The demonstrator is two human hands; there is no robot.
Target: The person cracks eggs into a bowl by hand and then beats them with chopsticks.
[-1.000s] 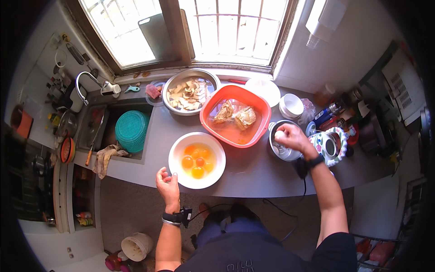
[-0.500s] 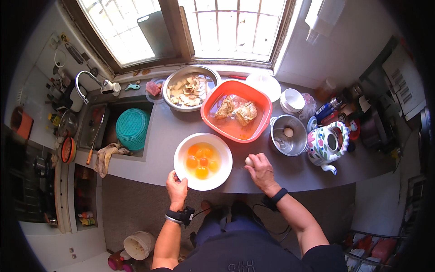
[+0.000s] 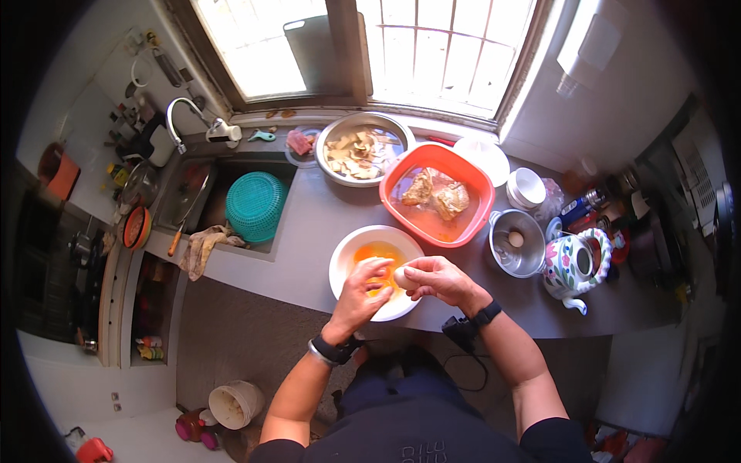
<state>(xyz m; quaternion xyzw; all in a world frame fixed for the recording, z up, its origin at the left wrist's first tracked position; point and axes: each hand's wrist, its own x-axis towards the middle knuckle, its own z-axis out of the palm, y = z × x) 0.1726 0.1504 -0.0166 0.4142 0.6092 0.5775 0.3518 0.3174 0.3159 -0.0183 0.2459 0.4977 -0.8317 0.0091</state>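
Note:
A white bowl (image 3: 349, 248) with raw egg yolks stands at the counter's front edge. Over it, my left hand (image 3: 361, 292) and my right hand (image 3: 436, 279) meet on a pale egg (image 3: 403, 278), both gripping it above the bowl's right side. To the right stands a steel pot (image 3: 502, 258) with one egg (image 3: 515, 239) inside. An orange-red tub (image 3: 401, 208) with pieces of meat in liquid sits behind the bowl.
A metal basin (image 3: 340, 131) of chopped food stands under the window. A flowered teapot (image 3: 575, 266) and white cups (image 3: 526, 187) are at the right. The sink (image 3: 185, 202) holds a teal basket (image 3: 256, 204); a cloth (image 3: 202, 245) lies on its edge.
My right hand left the steel pot, came back to the counter edge, then rose over the bowl with an egg. My left hand moved from the bowl's left side onto the egg.

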